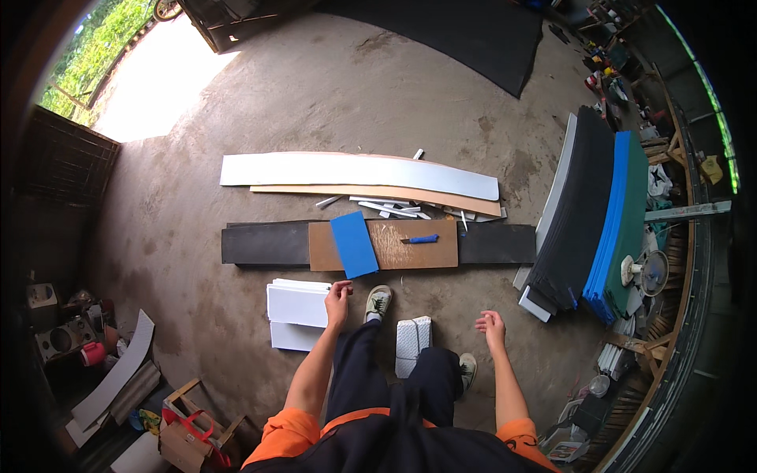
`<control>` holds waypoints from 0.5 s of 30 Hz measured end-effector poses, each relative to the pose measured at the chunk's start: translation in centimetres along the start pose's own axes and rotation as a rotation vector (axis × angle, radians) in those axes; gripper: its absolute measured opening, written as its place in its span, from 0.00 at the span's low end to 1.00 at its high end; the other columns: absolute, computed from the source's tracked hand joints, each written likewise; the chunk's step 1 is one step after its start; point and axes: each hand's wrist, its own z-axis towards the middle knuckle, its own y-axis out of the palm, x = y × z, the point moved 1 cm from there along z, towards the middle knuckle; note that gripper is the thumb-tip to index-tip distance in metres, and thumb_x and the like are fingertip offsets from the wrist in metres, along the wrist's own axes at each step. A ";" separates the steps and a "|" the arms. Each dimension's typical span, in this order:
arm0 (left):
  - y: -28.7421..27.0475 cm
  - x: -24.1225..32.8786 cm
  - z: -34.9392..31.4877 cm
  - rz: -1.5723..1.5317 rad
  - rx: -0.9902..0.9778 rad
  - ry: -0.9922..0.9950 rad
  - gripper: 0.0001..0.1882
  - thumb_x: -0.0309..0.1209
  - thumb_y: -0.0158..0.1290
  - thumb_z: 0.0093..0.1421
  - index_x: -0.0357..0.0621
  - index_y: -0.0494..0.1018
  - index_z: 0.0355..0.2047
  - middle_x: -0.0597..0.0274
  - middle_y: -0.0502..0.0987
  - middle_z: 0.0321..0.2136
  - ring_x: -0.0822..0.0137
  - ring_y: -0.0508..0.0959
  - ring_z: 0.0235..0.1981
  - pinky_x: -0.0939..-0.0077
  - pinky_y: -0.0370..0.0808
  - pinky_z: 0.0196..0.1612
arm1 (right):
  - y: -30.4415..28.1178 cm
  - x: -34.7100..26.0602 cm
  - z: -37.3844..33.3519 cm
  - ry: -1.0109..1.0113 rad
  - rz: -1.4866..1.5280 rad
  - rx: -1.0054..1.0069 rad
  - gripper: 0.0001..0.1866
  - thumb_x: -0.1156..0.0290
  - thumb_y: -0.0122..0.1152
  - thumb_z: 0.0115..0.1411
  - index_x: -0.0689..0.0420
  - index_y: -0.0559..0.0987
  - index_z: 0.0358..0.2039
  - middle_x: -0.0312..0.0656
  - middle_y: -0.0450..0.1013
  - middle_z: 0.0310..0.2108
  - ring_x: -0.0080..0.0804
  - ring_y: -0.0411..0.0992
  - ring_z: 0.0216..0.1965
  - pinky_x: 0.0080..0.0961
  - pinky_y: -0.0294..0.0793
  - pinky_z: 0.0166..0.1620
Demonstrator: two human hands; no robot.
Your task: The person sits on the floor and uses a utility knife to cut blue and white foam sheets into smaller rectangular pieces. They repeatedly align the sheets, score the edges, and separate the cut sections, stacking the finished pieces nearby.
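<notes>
Brown board (430,256) carrying a blue sheet (354,244) at left and a knife (426,239) at right. Nearer the wearer than the board: left hand (339,293) curled beside white sheets (296,303), grip indeterminable; right hand (492,326) empty, fingers loosely parted.

Head view: the left of two side-by-side fisheye cameras worn on the head looked steeply down and forward over the person's torso (402,445) and legs (356,359) onto the floor (177,236). The left hand (337,304) and right hand (493,326) lay below mid-frame, nearer than the floor. The wide field reached a sunlit opening (162,91) at upper left; straight edges bent toward the dark rim.
</notes>
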 end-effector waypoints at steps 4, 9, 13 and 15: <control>2.9 -3.8 3.5 -0.037 0.124 -0.088 0.09 0.24 0.41 0.56 0.40 0.71 0.34 0.60 0.76 0.25 0.72 0.75 0.29 0.80 0.70 0.35 | 3.4 -5.4 9.1 0.296 0.545 -0.228 0.11 0.68 0.42 0.58 0.58 0.67 0.40 0.44 0.70 0.34 0.31 0.70 0.33 0.23 0.70 0.34; 6.5 -7.7 6.2 0.167 0.165 -0.133 0.09 0.24 0.41 0.56 0.40 0.72 0.33 0.60 0.76 0.25 0.72 0.76 0.29 0.79 0.71 0.34 | 9.1 -5.4 25.4 0.112 0.243 -0.313 0.11 0.67 0.43 0.58 0.59 0.67 0.38 0.44 0.70 0.32 0.33 0.70 0.34 0.28 0.69 0.37; 10.4 -11.5 9.7 0.066 0.249 -0.175 0.10 0.24 0.41 0.56 0.39 0.71 0.35 0.61 0.76 0.26 0.73 0.75 0.30 0.81 0.70 0.35 | 12.5 -3.0 34.2 -0.448 -0.591 -0.267 0.06 0.71 0.48 0.54 0.59 0.71 0.30 0.46 0.69 0.30 0.38 0.69 0.32 0.30 0.68 0.35; 12.9 -13.2 12.2 0.013 0.236 -0.213 0.10 0.24 0.41 0.57 0.39 0.71 0.36 0.61 0.75 0.27 0.74 0.74 0.31 0.82 0.69 0.35 | 13.8 -2.4 36.5 -0.631 -0.595 -0.288 0.06 0.71 0.49 0.53 0.60 0.70 0.29 0.47 0.68 0.28 0.42 0.68 0.32 0.32 0.67 0.36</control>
